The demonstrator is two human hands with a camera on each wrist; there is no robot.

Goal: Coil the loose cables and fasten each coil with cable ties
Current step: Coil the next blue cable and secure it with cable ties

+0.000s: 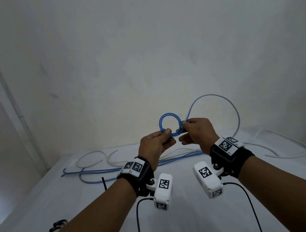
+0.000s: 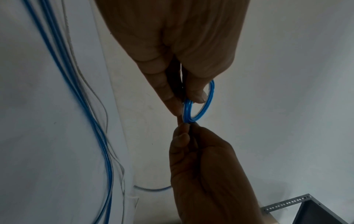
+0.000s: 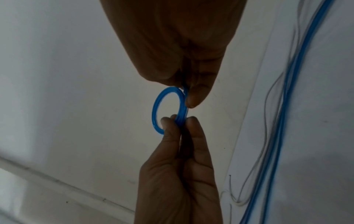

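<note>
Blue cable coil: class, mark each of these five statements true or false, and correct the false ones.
1. The blue coil is held up above the table. True.
2. Only the left hand grips the coil. False: the right hand pinches it as well, on its other side.
3. A large loose loop of blue cable rises from the right hand. True.
4. A cable tie is already fastened around the coil. False: no tie shows on it.
5. Only blue cables lie on the table. False: white cables lie there too.
</note>
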